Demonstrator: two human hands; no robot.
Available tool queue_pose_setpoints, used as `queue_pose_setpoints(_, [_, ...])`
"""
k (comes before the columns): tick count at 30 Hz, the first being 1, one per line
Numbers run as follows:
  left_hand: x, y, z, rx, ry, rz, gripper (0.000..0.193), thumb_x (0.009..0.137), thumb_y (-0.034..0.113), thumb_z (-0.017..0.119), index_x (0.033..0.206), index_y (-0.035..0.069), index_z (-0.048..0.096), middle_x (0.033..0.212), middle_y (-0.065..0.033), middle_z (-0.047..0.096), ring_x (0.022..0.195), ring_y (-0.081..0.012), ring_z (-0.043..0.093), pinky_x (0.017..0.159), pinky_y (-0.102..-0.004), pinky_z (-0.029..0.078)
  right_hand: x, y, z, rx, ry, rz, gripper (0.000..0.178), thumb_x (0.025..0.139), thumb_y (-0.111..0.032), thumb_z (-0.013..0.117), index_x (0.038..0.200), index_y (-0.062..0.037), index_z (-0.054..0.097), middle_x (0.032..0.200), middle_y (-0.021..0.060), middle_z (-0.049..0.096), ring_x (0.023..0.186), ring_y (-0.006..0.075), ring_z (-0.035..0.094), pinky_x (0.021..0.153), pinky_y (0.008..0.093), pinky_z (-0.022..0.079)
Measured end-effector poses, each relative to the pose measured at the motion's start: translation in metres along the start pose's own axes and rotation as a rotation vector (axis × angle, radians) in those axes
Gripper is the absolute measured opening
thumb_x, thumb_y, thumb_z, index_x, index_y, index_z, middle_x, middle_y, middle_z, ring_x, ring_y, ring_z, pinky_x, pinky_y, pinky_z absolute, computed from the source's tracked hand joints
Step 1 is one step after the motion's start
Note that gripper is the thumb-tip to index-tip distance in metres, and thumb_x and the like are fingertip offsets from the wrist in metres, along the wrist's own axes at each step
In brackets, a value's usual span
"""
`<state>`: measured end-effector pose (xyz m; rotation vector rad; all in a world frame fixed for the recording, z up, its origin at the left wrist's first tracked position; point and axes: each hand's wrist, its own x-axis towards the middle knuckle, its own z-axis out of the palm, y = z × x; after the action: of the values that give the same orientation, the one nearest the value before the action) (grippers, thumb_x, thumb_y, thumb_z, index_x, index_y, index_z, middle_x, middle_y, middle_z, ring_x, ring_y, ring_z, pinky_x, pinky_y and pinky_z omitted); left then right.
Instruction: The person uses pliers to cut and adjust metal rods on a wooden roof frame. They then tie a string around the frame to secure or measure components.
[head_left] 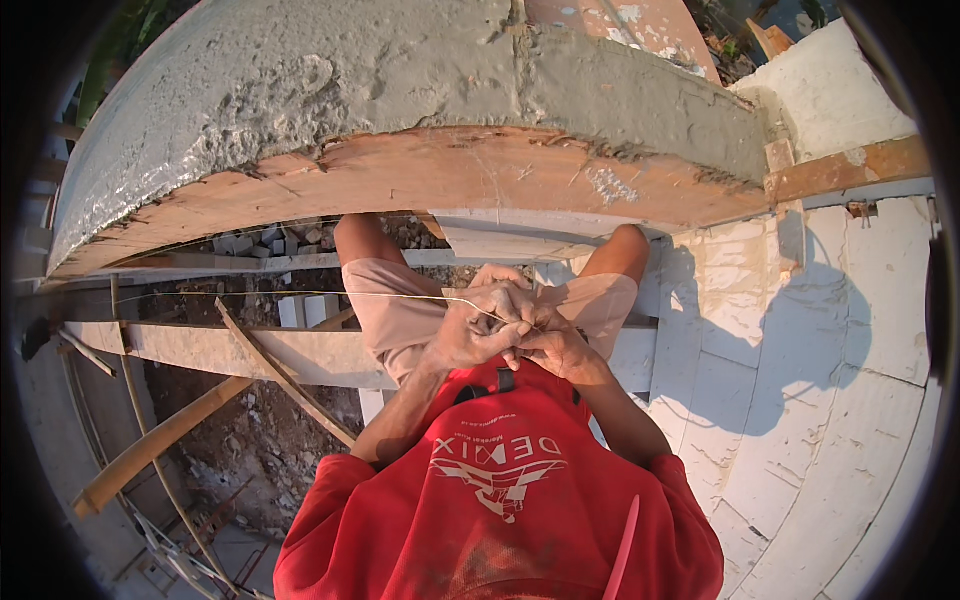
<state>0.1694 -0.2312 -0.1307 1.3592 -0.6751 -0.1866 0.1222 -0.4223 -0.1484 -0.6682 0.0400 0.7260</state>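
Note:
A thin pale strand (390,296), string or wire, runs from the far left to my hands and bends down over the fingers. My left hand (482,325) is closed, pinching the strand between thumb and fingers. Right against it, my right hand (553,345) is closed too, its fingertips meeting the left ones where the strand ends. What exactly lies between the touching fingertips is too small to make out. Both hands are above my lap, in front of my red shirt (500,480).
Ahead stands a wooden formwork board (450,170) topped with rough grey concrete (400,80). White blocks (780,420) lie on the right, with a timber strip (850,172) above. To the left, a plank (270,352), bamboo poles (165,440) and sticks cross over a rubble-strewn drop (240,440).

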Motion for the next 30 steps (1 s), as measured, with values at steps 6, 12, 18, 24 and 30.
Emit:
queue_pose_setpoints(6, [-0.009,-0.008,-0.002,-0.161,0.112,-0.056,0.02,0.088,0.001,0.076,0.078,0.006,0.059,0.092,-0.0062,0.071,0.11,-0.0281,0.06,0.094,-0.0428,0.049,-0.006,0.0,0.015,-0.16,0.231,-0.056,0.018,0.102,-0.015,0.065,0.107,0.0013,0.068,0.092,0.0081,0.068,0.082,0.0182,0.068,0.075,0.0311,0.057])
queue_pose_setpoints(12, [-0.009,-0.013,-0.006,-0.115,0.082,-0.042,0.018,0.087,0.004,0.08,0.079,0.004,0.064,0.092,-0.0074,0.073,0.106,-0.0274,0.065,0.094,-0.0443,0.052,-0.023,-0.006,0.028,0.064,0.342,-0.021,0.016,0.104,-0.023,0.062,0.1,-0.0084,0.057,0.079,0.005,0.06,0.056,0.0068,0.052,0.045,0.0207,0.039])
queue_pose_setpoints(18, [-0.008,0.008,-0.014,-0.096,0.069,-0.146,0.016,0.088,0.005,0.079,0.081,0.002,0.066,0.097,-0.0126,0.077,0.103,-0.0295,0.069,0.092,-0.0445,0.055,-0.028,0.007,0.039,-0.037,0.654,-0.124,0.016,0.104,-0.022,0.062,0.101,-0.0078,0.054,0.071,0.0011,0.053,0.05,0.0022,0.034,0.044,0.0198,0.023])
queue_pose_setpoints(24, [-0.009,0.02,-0.014,0.053,0.136,-0.141,0.017,0.087,0.008,0.081,0.081,0.0,0.067,0.092,-0.0144,0.077,0.087,-0.0248,0.072,0.078,-0.0389,0.057,-0.031,0.011,0.041,-0.128,0.729,-0.201,0.013,0.103,-0.017,0.06,0.096,-0.0079,0.055,0.071,0.0017,0.056,0.052,0.0037,0.039,0.046,0.0199,0.026])
queue_pose_setpoints(30, [-0.01,0.013,-0.017,0.226,0.106,-0.079,0.023,0.086,0.007,0.082,0.073,0.001,0.064,0.079,-0.0139,0.074,0.068,-0.0238,0.066,0.063,-0.0365,0.051,-0.032,0.015,0.034,-0.343,0.755,-0.15,0.017,0.1,-0.017,0.06,0.091,-0.0041,0.056,0.067,0.0019,0.056,0.051,0.0036,0.039,0.044,0.0204,0.026])
